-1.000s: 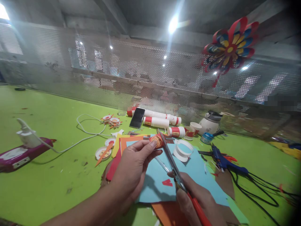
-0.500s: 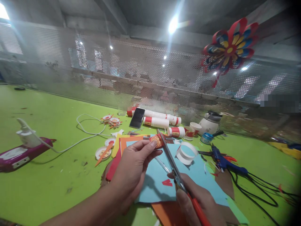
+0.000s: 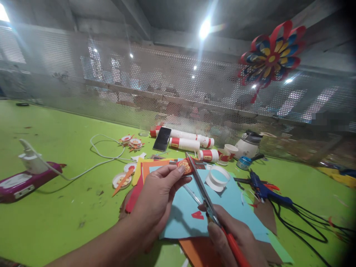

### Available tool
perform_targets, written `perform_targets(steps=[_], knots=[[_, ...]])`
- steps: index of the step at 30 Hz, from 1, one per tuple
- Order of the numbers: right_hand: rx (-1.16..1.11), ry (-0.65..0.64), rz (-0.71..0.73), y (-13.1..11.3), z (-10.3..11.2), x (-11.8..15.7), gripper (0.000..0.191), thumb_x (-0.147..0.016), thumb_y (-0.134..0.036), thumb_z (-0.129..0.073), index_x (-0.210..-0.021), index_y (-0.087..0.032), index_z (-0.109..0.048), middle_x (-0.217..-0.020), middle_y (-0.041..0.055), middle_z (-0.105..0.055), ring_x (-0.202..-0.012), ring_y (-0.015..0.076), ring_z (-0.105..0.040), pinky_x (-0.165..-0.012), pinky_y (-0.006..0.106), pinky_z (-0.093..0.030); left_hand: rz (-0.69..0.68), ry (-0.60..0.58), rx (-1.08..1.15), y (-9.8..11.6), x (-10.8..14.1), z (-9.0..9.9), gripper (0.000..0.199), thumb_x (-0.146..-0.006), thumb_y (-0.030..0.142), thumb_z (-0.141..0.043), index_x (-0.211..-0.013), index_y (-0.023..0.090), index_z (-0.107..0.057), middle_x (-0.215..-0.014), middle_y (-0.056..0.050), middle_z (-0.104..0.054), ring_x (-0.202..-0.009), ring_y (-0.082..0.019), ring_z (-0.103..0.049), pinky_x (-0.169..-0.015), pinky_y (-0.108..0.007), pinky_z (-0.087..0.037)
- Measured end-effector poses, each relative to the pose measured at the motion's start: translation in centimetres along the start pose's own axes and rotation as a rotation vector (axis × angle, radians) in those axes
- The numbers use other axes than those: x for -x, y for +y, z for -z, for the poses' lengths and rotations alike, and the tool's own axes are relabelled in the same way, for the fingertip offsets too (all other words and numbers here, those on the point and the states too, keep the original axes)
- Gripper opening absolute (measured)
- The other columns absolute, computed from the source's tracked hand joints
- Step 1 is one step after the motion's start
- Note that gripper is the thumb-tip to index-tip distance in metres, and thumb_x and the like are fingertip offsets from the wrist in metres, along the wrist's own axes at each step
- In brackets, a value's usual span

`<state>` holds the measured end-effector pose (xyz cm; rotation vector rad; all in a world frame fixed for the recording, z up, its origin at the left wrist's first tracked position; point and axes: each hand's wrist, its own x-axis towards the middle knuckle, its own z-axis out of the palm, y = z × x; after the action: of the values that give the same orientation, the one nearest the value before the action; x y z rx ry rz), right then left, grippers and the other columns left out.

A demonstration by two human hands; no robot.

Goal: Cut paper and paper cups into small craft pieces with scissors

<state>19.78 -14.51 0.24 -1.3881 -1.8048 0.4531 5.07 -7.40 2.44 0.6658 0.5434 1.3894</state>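
My left hand (image 3: pixel 160 191) pinches a small red paper piece (image 3: pixel 185 167) with a gold pattern between thumb and fingers. Around the handle of red-handled scissors (image 3: pixel 204 193) my right hand (image 3: pixel 236 233) is closed. The blades lie along the right edge of the red piece and look nearly together. Below both hands is a light-blue paper sheet (image 3: pixel 183 226) on a stack of coloured sheets. On it rest a small red paper scrap (image 3: pixel 197 215), a white paper ring (image 3: pixel 218 180) and a clear stick (image 3: pixel 191 193), partly hidden by the scissors.
A blue glue gun (image 3: pixel 260 187) with black cord lies right. Behind stand paper cups (image 3: pixel 230 150), a jug (image 3: pixel 249 144) and a small blue jar (image 3: pixel 244 162). A phone (image 3: pixel 162 139) leans on white tubes (image 3: pixel 185 144). At left is a purple power strip (image 3: pixel 30 183) with a white cable.
The white paper ring has shifted slightly left on the blue sheet. Both hands, the scissors and the red piece stay almost where they were.
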Motion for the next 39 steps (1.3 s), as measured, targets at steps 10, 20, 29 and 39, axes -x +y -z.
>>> perform_targets(steps=[10, 20, 29, 39], knots=[[-0.047, -0.043, -0.018, 0.1, 0.1, 0.0, 0.038, -0.092, -0.052, -0.038, -0.086, -0.021, -0.059, -0.064, -0.0007, -0.058, -0.057, 0.0135, -0.053, -0.054, 0.022, -0.042, 0.018, 0.027, -0.011, -0.1, -0.1, 0.1, 0.013, -0.066, 0.021, -0.077, -0.071, 0.01, -0.071, -0.082, -0.008, -0.069, -0.077, -0.014, -0.063, -0.081, -0.027, -0.051], [-0.029, -0.08, -0.009, 0.2, 0.6, -0.1, 0.033, -0.092, -0.047, -0.04, -0.093, -0.021, -0.061, -0.067, -0.0008, -0.061, -0.059, 0.0133, -0.053, -0.055, 0.021, -0.041, 0.046, 0.024, -0.025, -0.2, -0.1, 0.2, 0.014, -0.07, 0.021, -0.075, -0.076, 0.009, -0.07, -0.085, -0.01, -0.07, -0.076, -0.013, -0.063, -0.078, -0.024, -0.052], [-0.019, -0.091, -0.051, 0.5, 0.6, 0.0, 0.038, -0.09, -0.047, -0.043, -0.102, -0.018, -0.065, -0.066, 0.0007, -0.06, -0.061, 0.0149, -0.056, -0.058, 0.023, -0.044, 0.021, 0.024, -0.03, -0.3, -0.2, 0.1, 0.01, -0.07, 0.018, -0.074, -0.073, 0.009, -0.07, -0.082, -0.008, -0.069, -0.077, -0.013, -0.063, -0.08, -0.025, -0.052], [-0.219, -0.082, -0.202, 0.1, 0.6, -0.5, 0.04, -0.089, -0.054, -0.042, -0.077, -0.019, -0.058, -0.054, -0.0048, -0.037, -0.047, 0.0103, -0.035, -0.039, 0.021, -0.03, 0.043, 0.009, -0.158, -0.2, -1.0, 1.1, 0.009, -0.073, 0.018, -0.067, -0.07, 0.01, -0.063, -0.081, -0.007, -0.067, -0.077, -0.013, -0.064, -0.076, -0.025, -0.051]])
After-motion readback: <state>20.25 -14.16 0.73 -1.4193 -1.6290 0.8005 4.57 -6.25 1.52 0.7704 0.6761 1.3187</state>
